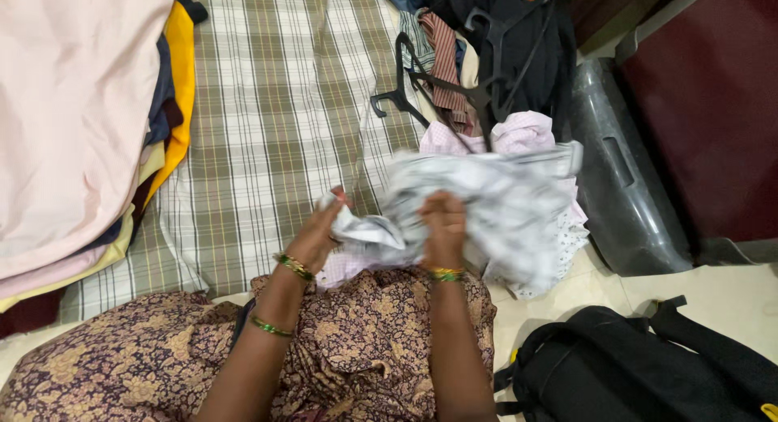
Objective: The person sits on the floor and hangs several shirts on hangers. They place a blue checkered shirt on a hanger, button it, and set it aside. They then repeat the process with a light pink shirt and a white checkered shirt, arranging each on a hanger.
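White patterned shirt (494, 207) — gripped by both hands: left hand (318, 232) closed on a corner, right hand (444, 226) fisted at 3 o'clock — hangers (421, 86) at 12.

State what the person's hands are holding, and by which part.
Both the left hand and the right hand grip a blurred white-and-grey patterned garment, bunched along its near edge.

Green-and-cream checked mattress cover (275, 106), 12 o'clock. Cream glossy tiled floor (713, 300), 4 o'clock. Dark maroon wooden cabinet front (705, 106), 2 o'clock. Grey plastic suitcase shell (624, 179) against it, 3 o'clock. Even light.
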